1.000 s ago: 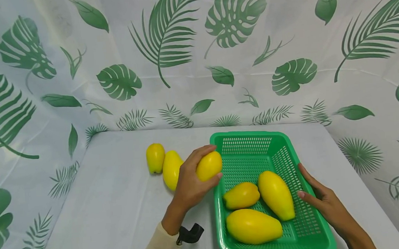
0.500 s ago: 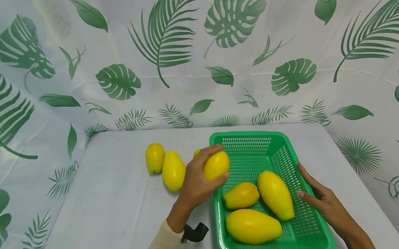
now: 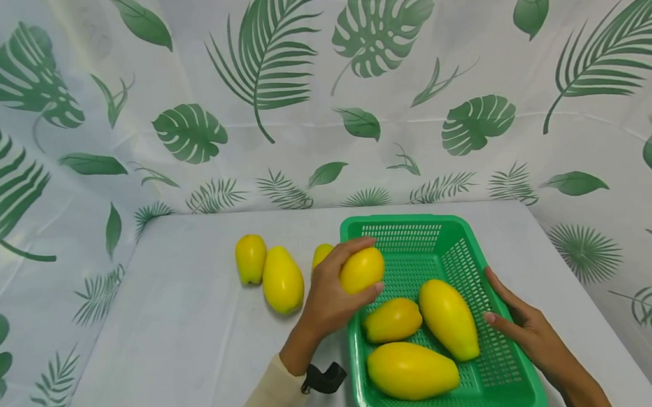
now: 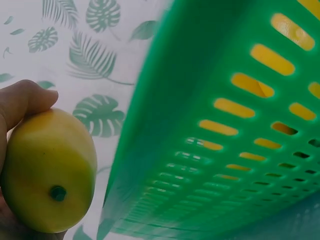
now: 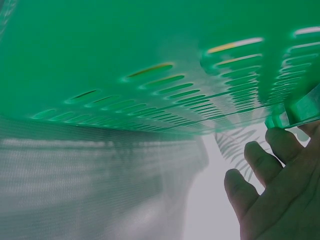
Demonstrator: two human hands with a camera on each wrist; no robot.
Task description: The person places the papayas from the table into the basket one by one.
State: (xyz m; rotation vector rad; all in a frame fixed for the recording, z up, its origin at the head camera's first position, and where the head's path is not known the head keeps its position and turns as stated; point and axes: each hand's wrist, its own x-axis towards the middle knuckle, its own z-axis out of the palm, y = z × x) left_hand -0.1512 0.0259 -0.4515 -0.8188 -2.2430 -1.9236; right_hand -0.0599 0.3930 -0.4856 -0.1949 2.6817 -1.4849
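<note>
While your left hand (image 3: pixel 333 295) grips a mango-like yellow fruit (image 3: pixel 362 269) between thumb and fingers at the left rim of the perforated green plastic basket (image 3: pixel 496 356), your right hand (image 3: pixel 531 331) holds the basket's right rim, thumb lapped over the inner side. In the left wrist view you can see a small dark green nub (image 4: pixel 58 193) on the gripped fruit, and a gap between the fruit and the basket.

Inside the basket you have a short yellow fruit (image 3: pixel 392 319), a tapered yellow fruit (image 3: pixel 449 319) and a large yellow fruit (image 3: pixel 412 370) near the front. To your left, on the table, lie an upright-looking yellow fruit (image 3: pixel 251 259), a longer yellow fruit (image 3: pixel 283 280) just beside it, and a partly hidden yellow fruit (image 3: pixel 322 253) behind your left hand.

At your left wrist sit a cream sleeve (image 3: pixel 269 399) and a black curved piece (image 3: pixel 327 378). You work on a table with a lightly creased white cover (image 3: pixel 186 329); around its back and sides hangs a pale sheet (image 3: pixel 321 143) printed with green monstera leaves, palm fronds and grassy sprigs.
</note>
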